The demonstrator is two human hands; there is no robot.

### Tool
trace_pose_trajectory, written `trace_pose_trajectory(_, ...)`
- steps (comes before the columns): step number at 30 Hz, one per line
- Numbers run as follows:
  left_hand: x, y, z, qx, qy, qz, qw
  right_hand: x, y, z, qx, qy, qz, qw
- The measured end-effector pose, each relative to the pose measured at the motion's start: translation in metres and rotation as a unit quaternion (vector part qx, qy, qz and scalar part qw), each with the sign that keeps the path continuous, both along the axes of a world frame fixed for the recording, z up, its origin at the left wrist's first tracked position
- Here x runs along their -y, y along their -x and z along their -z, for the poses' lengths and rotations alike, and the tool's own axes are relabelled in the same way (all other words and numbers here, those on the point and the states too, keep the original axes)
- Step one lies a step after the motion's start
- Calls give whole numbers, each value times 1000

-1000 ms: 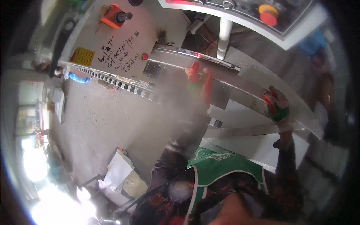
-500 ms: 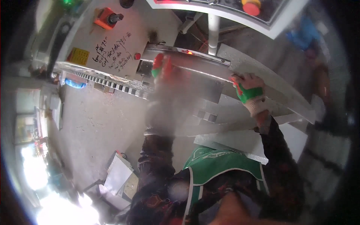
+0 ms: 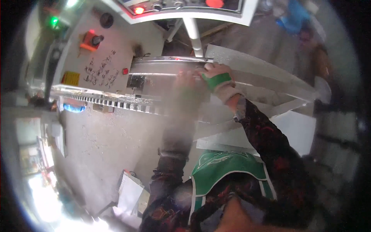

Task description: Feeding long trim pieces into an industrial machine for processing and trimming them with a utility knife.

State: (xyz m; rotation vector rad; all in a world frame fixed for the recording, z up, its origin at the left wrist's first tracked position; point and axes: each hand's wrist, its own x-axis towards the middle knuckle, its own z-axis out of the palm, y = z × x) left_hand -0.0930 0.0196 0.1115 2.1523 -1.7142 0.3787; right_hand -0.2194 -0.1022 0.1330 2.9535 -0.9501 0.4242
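Observation:
My left hand point(image 3: 187, 83), gloved, reaches to the metal bar point(image 3: 158, 73) in front of me; a hazy smear hides most of it. Beside it on the right is my right hand point(image 3: 221, 79), in a white and green glove. Its fingers curl down at the bar's right part, and whatever they hold is hidden under them. The two hands are close together. Behind them runs a shiny metal rail point(image 3: 174, 59) with a small red light.
A control panel point(image 3: 185, 9) on a white post stands beyond the rail. To the left are a white machine cover point(image 3: 116, 46) with handwriting, an orange-red block point(image 3: 91, 40) and a toothed strip point(image 3: 112, 102). Pale sheets point(image 3: 251, 62) lie to the right.
My right hand has moved left along the bar, close to my left hand. My left hand has shifted right. The view has turned, so the panel shows further left.

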Motion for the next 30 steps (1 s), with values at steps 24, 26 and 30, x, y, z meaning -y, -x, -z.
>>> trace_pose_trajectory(24,15,7,-88,-455,-254,-78,850,16,183,-5,43,22,94,994)
trace_pose_trajectory(26,8,37,-16,-276,-197,-39,940,13,164,-10,6,-2,70,997)
trace_pose_trajectory(30,17,80,-53,-372,-197,-12,907,15,154,8,-10,-27,121,992)
